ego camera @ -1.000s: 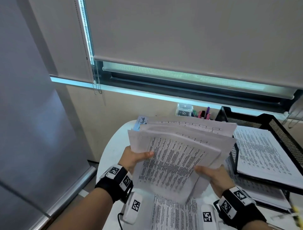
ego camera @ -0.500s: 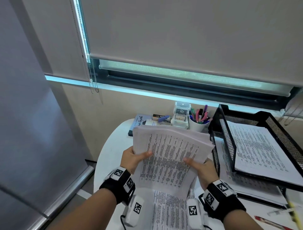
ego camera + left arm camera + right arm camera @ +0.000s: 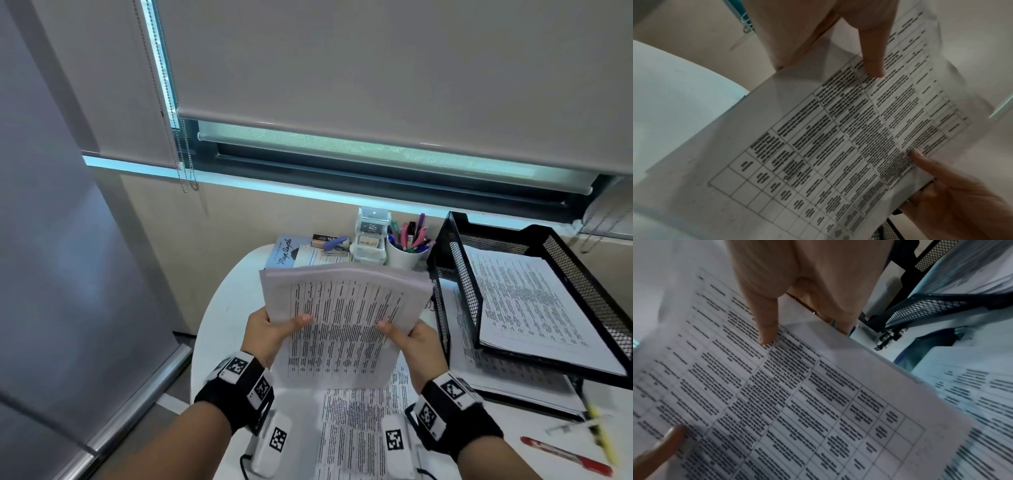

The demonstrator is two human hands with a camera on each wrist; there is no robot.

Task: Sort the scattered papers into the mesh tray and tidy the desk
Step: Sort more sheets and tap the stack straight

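Observation:
I hold a stack of printed papers (image 3: 342, 315) upright over the white desk (image 3: 226, 308). My left hand (image 3: 270, 329) grips its left edge, thumb on the front sheet. My right hand (image 3: 411, 339) grips the right edge the same way. Both wrist views show the table-printed top sheet (image 3: 838, 146) (image 3: 787, 402) with a thumb pressed on it. A black mesh tray (image 3: 455, 274) stands to the right of the stack and holds printed sheets (image 3: 534, 301). More printed sheets (image 3: 349, 431) lie on the desk under my wrists.
Behind the stack stand a white cup of pens (image 3: 407, 253), a small clear drawer box (image 3: 371, 236), a stapler (image 3: 334, 244) and a blue book (image 3: 284, 253). A red pen (image 3: 565, 455) and a yellow one (image 3: 603, 435) lie at the right front. More papers (image 3: 513, 377) lie under the tray.
The fanned, uneven sheets have been squared into one neat stack. My right hand moved left and closer to the left one, and the stack sits lower, uncovering the items behind it.

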